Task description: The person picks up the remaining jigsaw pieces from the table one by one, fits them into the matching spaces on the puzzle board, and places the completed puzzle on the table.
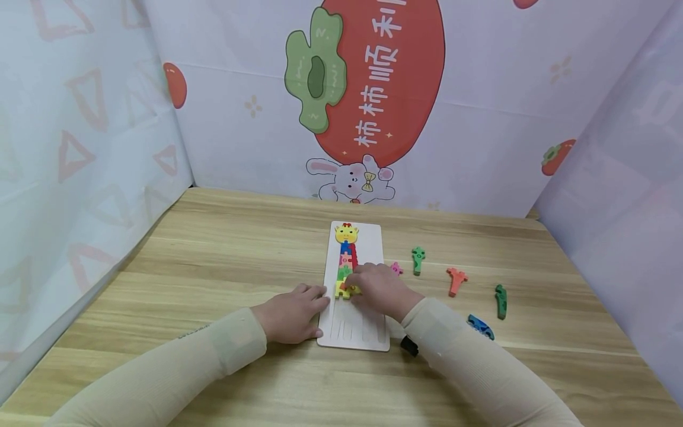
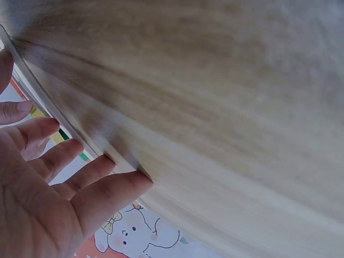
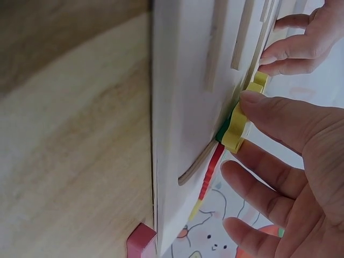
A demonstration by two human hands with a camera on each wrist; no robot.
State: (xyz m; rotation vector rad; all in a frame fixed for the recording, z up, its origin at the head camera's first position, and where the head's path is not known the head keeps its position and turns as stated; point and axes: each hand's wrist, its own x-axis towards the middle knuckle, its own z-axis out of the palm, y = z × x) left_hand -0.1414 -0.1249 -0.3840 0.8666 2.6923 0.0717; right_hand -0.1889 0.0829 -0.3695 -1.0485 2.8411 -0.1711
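A pale wooden puzzle board [image 1: 369,243] lies on the table, with a giraffe head piece [image 1: 347,234] at its far end. Below it run blue, pink, green and yellow neck pieces, and a red strip [image 1: 354,252] lies alongside. Between thumb and index finger, my right hand [image 1: 381,289] pinches a yellow puzzle piece [image 3: 236,126] at the lower end of this column; the hand partly covers it in the head view. My left hand [image 1: 292,314] rests at the board's left edge, its extended fingers [image 2: 110,199] touching the rim.
Right of the board lie loose pieces: pink [image 1: 396,268], light green [image 1: 418,261], orange [image 1: 456,281], dark green [image 1: 501,301] and blue [image 1: 481,327]. A black item [image 1: 409,346] sits partly under the right forearm. Printed cloth walls [image 1: 240,148] surround the wooden table [image 1: 229,255].
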